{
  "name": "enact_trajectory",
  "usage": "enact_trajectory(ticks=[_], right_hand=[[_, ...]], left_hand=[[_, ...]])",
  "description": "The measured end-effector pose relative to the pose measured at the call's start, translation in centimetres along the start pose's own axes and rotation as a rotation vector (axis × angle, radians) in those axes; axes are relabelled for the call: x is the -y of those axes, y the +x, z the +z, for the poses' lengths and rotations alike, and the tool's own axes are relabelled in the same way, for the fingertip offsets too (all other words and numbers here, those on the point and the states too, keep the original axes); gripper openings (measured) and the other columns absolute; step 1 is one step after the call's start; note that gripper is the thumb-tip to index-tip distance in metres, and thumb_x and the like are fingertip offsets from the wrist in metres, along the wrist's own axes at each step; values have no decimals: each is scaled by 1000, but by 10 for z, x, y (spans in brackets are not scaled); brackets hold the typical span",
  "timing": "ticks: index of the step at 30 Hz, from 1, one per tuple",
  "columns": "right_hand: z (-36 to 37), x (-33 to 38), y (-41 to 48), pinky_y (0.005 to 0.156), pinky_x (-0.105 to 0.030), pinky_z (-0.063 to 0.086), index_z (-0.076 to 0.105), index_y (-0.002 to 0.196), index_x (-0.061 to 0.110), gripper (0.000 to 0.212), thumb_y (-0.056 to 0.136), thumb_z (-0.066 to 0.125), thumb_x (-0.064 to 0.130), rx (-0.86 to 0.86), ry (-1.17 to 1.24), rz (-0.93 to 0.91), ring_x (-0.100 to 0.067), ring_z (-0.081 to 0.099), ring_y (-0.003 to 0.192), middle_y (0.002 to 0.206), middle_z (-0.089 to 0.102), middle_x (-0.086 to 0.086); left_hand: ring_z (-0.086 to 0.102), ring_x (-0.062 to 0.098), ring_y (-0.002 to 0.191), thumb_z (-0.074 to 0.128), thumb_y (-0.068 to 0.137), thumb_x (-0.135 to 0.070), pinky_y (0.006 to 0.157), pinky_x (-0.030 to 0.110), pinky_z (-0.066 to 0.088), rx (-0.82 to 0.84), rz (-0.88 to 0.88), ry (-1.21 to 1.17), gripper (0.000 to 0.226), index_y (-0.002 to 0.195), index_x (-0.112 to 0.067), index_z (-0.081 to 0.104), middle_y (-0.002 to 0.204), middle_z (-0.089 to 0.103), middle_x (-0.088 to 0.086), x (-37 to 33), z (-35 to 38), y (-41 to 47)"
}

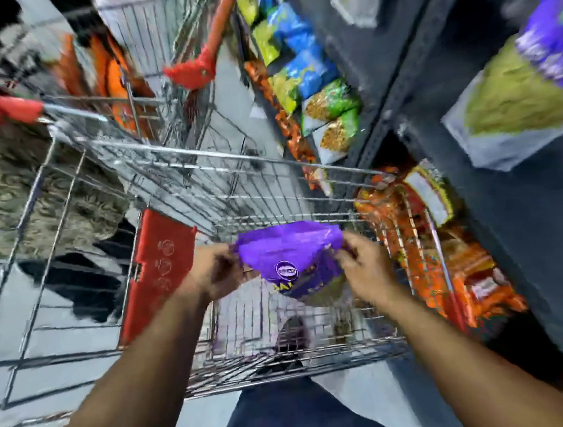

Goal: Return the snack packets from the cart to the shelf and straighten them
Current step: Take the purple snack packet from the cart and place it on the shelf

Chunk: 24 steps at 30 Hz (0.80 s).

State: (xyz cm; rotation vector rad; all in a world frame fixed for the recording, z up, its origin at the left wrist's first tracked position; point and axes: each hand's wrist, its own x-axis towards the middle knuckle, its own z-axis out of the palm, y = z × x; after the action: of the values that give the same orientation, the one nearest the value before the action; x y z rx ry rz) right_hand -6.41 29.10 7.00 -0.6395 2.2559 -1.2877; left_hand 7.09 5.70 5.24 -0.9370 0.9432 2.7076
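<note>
A purple snack packet [291, 257] hangs above the wire cart [221, 171]. My left hand [215, 274] pinches its left top corner and my right hand [360, 264] pinches its right top corner. The packet is held over the cart's basket, a little left of the dark shelf [465, 68]. Matching purple packets [530, 62] with green fill lie on an upper shelf at the right. The view is blurred by motion.
Orange packets [449, 259] fill the lowest shelf right beside the cart. Green, blue and yellow packets [308, 73] line the shelf farther along. A red child-seat flap [155, 273] and red handle [5, 109] belong to the cart. Grey floor lies at the left.
</note>
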Motion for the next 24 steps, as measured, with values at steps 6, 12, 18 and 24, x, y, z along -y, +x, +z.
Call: enact_trajectory(ticks=[6,12,18,24], right_hand=[[-80,79,-65,77,-39,50,68,83,33,12,79,59,27,-321,304,-185,-11,58,81,84,70,9],[-157,129,-133,52,-17,33,56,69,16,18,85,58,10,-719,435,-393,0,40,55,57,52,9],[-235,123,-162,66,-17,47,65,80,24,16,88,60,10,-1048,520,-395,2,55,66,68,66,16],[-277,84,-151,74,-28,50,66,78,26,18,86,61,10,-1169,408,-228,-4,59,71,80,68,7]], left_hand=[[71,24,92,29,94,7,84,32,59,502,319,101,41,115,3,64,104,74,17,-5,105,-36],[69,19,77,77,77,-19,71,27,56,435,735,462,21,93,-8,70,86,74,8,-25,243,-67],[65,13,65,53,92,-11,64,26,52,579,655,420,16,92,-12,70,79,74,1,16,374,-51],[69,5,51,43,100,3,50,17,57,488,469,366,31,88,-15,65,63,75,-8,43,434,-9]])
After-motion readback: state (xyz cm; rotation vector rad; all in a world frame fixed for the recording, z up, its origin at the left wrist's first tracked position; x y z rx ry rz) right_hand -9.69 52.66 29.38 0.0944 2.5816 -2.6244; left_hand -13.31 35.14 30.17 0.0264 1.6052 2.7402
